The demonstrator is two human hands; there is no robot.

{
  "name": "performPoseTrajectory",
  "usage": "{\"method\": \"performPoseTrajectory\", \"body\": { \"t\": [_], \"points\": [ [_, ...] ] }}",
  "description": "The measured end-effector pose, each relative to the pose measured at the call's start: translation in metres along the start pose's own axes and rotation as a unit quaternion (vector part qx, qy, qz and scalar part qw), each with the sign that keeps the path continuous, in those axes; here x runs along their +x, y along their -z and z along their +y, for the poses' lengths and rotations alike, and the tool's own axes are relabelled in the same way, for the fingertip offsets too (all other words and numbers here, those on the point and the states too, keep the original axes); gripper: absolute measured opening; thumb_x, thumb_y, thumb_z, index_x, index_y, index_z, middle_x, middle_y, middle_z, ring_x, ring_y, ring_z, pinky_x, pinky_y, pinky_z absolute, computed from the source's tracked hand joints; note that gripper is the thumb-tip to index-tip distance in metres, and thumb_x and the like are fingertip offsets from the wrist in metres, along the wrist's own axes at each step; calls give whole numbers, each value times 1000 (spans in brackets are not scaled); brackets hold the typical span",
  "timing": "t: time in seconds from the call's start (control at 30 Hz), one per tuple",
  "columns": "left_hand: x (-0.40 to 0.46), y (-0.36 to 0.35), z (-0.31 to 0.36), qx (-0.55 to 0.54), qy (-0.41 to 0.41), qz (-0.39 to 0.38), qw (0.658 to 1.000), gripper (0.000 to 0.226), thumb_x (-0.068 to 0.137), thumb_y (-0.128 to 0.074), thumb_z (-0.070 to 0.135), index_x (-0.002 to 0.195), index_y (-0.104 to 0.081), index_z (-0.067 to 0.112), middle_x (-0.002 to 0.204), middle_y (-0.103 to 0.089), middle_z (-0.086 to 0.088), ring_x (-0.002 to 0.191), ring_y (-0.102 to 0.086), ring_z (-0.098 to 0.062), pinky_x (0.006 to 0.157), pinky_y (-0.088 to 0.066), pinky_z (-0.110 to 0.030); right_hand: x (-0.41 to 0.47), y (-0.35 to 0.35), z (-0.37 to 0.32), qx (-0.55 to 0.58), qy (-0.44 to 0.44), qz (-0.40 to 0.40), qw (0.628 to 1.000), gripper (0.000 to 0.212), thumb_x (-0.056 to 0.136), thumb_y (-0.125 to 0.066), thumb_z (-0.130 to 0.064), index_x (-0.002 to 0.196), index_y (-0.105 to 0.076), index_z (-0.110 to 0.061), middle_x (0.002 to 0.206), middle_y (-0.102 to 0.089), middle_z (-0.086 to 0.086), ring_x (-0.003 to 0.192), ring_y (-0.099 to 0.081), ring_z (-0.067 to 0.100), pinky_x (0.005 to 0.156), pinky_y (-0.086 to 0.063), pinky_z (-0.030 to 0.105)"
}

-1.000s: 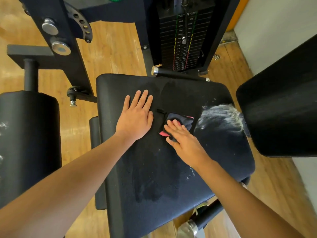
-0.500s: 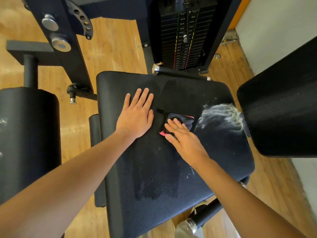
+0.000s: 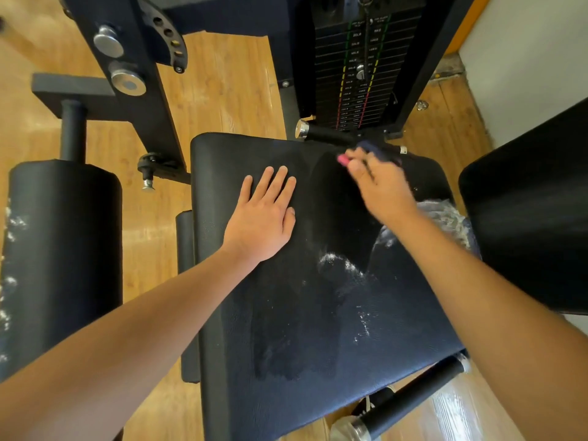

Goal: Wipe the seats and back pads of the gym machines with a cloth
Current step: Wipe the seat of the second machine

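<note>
A black padded seat [image 3: 302, 313] fills the middle of the head view, with damp streaks and white foam patches on its right half. My left hand [image 3: 262, 214] lies flat on the seat's upper left, fingers spread, holding nothing. My right hand [image 3: 378, 186] is blurred at the seat's far edge, pressing a dark cloth [image 3: 377, 151] with a pink edge against the pad. Most of the cloth is hidden by my fingers.
A black roller pad [image 3: 60, 265] stands at the left and another black pad [image 3: 531, 211] at the right. The weight stack [image 3: 359, 74] and a chrome-capped handle bar [image 3: 331, 135] lie just beyond the seat. A second handle [image 3: 410, 405] sticks out below. Wooden floor surrounds everything.
My right hand has swept the cloth from the middle of the seat up to its far edge. More white foam shows on the right side. My left hand stays flat.
</note>
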State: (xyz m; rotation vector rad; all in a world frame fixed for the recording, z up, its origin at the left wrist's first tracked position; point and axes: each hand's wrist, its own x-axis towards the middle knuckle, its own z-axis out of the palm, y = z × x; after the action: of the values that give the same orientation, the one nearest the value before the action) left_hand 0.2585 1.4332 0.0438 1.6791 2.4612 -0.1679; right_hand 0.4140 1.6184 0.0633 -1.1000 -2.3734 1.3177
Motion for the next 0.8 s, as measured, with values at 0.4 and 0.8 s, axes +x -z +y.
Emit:
{"method": "performPoseTrajectory", "body": {
  "t": [0.4, 0.8],
  "points": [
    [0, 1, 1, -2, 3, -14, 1000, 63, 107, -14, 43, 164, -15, 18, 172, -8, -5, 159, -2, -26, 128, -6, -53, -109, -52, 7, -98, 5, -120, 988, 46, 104, -34, -39, 148, -39, -27, 155, -18, -19, 143, 2, -4, 118, -5, 24],
    [0, 1, 1, -3, 0, -10, 1000, 62, 107, -20, 41, 164, -16, 17, 172, -9, -6, 159, -3, -27, 128, -7, -53, -89, -51, 0, -11, -34, -134, 990, 39, 105, -35, -37, 138, -54, -29, 154, -38, -10, 148, -18, 10, 120, -14, 27]
  ]
}}
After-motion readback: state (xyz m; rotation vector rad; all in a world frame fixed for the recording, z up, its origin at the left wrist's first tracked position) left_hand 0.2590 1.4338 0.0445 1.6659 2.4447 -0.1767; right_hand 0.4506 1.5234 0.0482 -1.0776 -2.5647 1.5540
